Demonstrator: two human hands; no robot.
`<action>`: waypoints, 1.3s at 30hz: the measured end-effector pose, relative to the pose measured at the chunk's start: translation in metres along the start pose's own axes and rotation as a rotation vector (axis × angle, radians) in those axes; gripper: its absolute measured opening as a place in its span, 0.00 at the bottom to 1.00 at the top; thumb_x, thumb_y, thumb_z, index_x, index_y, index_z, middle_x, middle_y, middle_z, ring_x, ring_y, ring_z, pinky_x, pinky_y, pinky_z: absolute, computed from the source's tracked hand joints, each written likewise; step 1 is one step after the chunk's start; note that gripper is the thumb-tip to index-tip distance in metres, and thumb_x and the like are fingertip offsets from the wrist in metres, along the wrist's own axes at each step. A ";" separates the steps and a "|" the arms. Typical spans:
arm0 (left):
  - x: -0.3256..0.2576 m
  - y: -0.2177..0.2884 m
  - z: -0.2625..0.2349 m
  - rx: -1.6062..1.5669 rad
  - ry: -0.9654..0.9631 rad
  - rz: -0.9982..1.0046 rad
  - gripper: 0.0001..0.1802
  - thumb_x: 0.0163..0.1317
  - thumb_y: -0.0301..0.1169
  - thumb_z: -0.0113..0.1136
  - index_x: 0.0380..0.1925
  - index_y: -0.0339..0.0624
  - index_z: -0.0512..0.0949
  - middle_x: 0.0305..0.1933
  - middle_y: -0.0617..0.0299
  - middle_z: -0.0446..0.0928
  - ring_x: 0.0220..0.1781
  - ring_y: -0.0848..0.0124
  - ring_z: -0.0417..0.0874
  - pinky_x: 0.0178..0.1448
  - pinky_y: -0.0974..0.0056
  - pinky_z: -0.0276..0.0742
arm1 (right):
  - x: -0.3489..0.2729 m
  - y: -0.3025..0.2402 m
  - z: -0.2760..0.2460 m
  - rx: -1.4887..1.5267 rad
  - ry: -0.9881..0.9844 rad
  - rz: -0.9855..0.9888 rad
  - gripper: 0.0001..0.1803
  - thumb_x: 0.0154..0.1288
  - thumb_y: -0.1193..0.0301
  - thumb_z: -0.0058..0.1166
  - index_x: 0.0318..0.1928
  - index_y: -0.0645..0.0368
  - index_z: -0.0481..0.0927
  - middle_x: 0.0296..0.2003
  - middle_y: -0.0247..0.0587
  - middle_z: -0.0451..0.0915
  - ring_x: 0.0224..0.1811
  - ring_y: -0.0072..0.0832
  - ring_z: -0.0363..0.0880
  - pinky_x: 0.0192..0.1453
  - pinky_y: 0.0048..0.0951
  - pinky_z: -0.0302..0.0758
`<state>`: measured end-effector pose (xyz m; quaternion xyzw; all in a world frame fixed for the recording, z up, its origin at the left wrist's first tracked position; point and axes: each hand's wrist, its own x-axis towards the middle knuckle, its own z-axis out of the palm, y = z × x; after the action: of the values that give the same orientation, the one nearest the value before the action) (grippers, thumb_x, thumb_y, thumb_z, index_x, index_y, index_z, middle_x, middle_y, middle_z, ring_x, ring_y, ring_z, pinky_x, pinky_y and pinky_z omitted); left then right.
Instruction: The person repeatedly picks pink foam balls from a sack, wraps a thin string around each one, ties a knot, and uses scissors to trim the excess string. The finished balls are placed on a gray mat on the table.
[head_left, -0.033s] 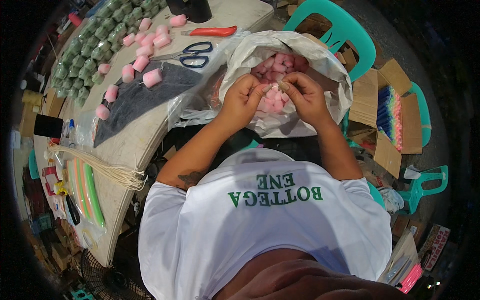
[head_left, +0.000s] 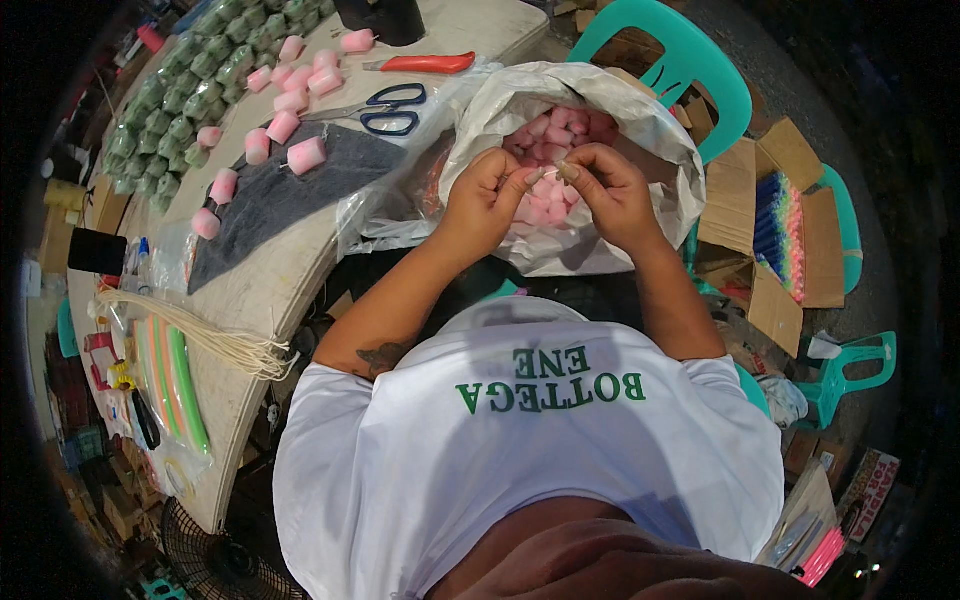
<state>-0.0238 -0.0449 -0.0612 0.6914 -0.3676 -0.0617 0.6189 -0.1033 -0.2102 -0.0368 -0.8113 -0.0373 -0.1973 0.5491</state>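
Observation:
Both hands meet over the mouth of a white plastic sack [head_left: 655, 110], which holds many small pink candles or candle pieces [head_left: 548, 205]. My left hand [head_left: 492, 192] is closed, thumb pressed to the fingers. Facing it, my right hand [head_left: 608, 190] pinches in the same way, its fingertips close to the left ones. A small pale thing may be between them, but it is too small to name. To the left, several short pink candles [head_left: 306, 154] lie loose on the table and on a dark grey cloth [head_left: 320, 195].
Blue-handled scissors [head_left: 390, 110] and a red-handled cutter [head_left: 430, 64] lie left of the sack. Rows of green wrapped bundles [head_left: 165, 130] fill the table's far left. White cords [head_left: 205, 335] lie nearer. At right stand a teal chair [head_left: 735, 100] and an opened carton [head_left: 825, 240].

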 end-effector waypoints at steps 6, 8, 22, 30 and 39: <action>0.007 -0.001 -0.016 -0.502 -0.016 -0.282 0.13 0.64 0.39 0.51 0.25 0.43 0.70 0.26 0.69 0.70 0.27 0.82 0.66 0.31 0.73 0.64 | 0.023 0.016 -0.014 0.170 -0.407 0.157 0.18 0.60 0.69 0.53 0.50 0.63 0.70 0.45 0.39 0.75 0.47 0.25 0.73 0.53 0.25 0.68; 0.016 -0.009 -0.020 -0.666 -0.015 -0.246 0.14 0.65 0.41 0.48 0.28 0.43 0.70 0.27 0.69 0.70 0.28 0.82 0.67 0.33 0.76 0.64 | 0.026 0.040 -0.007 -0.064 -0.529 0.116 0.30 0.57 0.67 0.57 0.58 0.63 0.63 0.50 0.43 0.72 0.53 0.28 0.70 0.58 0.26 0.65; 0.015 -0.008 -0.039 -0.761 -0.185 -0.032 0.46 0.50 0.22 0.62 0.65 0.45 0.45 0.61 0.58 0.58 0.60 0.67 0.65 0.62 0.64 0.62 | 0.058 -0.012 0.026 -0.379 -0.122 -0.335 0.26 0.42 0.60 0.68 0.44 0.55 0.79 0.47 0.40 0.71 0.52 0.36 0.65 0.56 0.32 0.63; 0.006 -0.013 -0.044 -0.648 -0.061 -0.082 0.32 0.61 0.23 0.51 0.62 0.40 0.49 0.52 0.60 0.66 0.52 0.75 0.69 0.57 0.67 0.67 | 0.117 -0.029 0.045 -0.003 -0.270 -0.095 0.16 0.61 0.63 0.52 0.45 0.58 0.79 0.44 0.44 0.75 0.47 0.28 0.73 0.53 0.28 0.68; -0.017 -0.028 -0.044 -0.606 0.059 -0.086 0.23 0.60 0.23 0.51 0.54 0.42 0.57 0.48 0.64 0.66 0.47 0.78 0.69 0.52 0.70 0.68 | 0.198 0.006 0.154 -1.047 -0.719 -0.170 0.15 0.49 0.73 0.54 0.41 0.64 0.76 0.36 0.52 0.78 0.39 0.42 0.78 0.41 0.35 0.73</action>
<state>-0.0003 -0.0002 -0.0832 0.4919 -0.2847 -0.1745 0.8040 0.1238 -0.1039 -0.0194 -0.9817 -0.1823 0.0523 0.0157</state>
